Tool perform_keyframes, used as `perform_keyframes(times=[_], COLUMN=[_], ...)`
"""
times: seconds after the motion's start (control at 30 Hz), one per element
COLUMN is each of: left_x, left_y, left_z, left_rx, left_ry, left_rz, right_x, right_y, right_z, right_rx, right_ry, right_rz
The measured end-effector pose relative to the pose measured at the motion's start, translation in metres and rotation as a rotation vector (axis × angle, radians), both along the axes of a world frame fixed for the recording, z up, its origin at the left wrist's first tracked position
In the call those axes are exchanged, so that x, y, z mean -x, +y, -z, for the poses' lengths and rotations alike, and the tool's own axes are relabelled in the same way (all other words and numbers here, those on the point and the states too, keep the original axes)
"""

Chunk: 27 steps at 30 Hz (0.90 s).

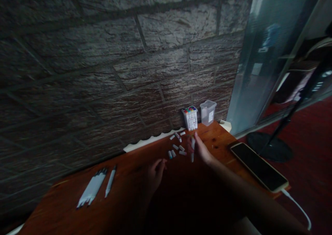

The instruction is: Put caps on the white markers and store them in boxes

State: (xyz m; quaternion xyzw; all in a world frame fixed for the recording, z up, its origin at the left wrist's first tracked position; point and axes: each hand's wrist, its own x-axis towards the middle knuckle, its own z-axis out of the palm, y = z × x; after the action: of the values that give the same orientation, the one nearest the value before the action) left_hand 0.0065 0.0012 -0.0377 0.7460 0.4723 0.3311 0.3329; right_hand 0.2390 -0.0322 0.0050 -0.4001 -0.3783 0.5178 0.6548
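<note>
My right hand [200, 148] is closed around a white marker [192, 155], held upright above the wooden table near its back edge. My left hand [156, 172] hovers left of it, thumb and fingers pinched together; whatever lies between the fingertips is too dark and small to name. Between and beyond both hands lie several loose white marker caps [182, 152]. Behind them a clear box full of markers [192, 119] stands against the wall, coloured ends up. At the left, several white markers [92, 188] lie side by side, with a single marker [110, 181] just right of them.
A clear plastic container [208, 113] stands right of the full box. On the table's right side lies a phone [259, 167] with a white cable [298, 205] hanging off the edge. A stone-block wall [155, 62] rises behind the table [129, 179]. A black stand [269, 147] is on the floor at right.
</note>
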Motion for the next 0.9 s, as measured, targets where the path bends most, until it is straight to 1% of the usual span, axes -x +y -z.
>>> perform_keyframes(times=[0.07, 0.1, 0.27, 0.4, 0.5, 0.57, 0.7, 0.77, 0.83, 0.9], left_x=[0.0, 0.0, 0.001, -0.001, -0.002, -0.002, -0.001, 0.0, 0.001, 0.001], left_y=[-0.001, -0.001, -0.002, -0.004, -0.005, -0.005, -0.002, -0.001, -0.001, -0.001], left_z=[-0.001, -0.001, -0.003, -0.007, -0.009, -0.008, 0.0, 0.003, 0.004, 0.003], left_rx=[0.003, 0.005, 0.009, 0.017, 0.034, 0.041, 0.029, 0.011, 0.004, 0.005], left_ry=[0.004, 0.009, 0.028, -0.001, -0.012, -0.016, -0.031, -0.036, -0.029, -0.013], left_rz=[0.001, 0.004, 0.02, 0.02, 0.014, 0.015, 0.018, 0.018, 0.017, 0.014], right_x=[0.0, 0.0, 0.002, 0.002, 0.001, 0.002, 0.005, 0.006, 0.006, 0.006], right_y=[0.001, 0.001, -0.004, -0.005, -0.005, -0.007, -0.013, -0.014, -0.012, -0.009], right_z=[0.003, 0.003, -0.002, -0.004, -0.002, -0.001, -0.002, -0.002, -0.002, -0.001], right_rx=[-0.036, -0.048, -0.033, 0.076, 0.086, 0.053, 0.012, 0.0, -0.01, -0.004], right_ry=[0.02, 0.024, -0.012, 0.112, 0.152, 0.101, -0.163, -0.248, -0.249, -0.187], right_rz=[-0.1, -0.123, -0.068, -0.043, -0.034, -0.02, 0.043, 0.044, 0.025, 0.026])
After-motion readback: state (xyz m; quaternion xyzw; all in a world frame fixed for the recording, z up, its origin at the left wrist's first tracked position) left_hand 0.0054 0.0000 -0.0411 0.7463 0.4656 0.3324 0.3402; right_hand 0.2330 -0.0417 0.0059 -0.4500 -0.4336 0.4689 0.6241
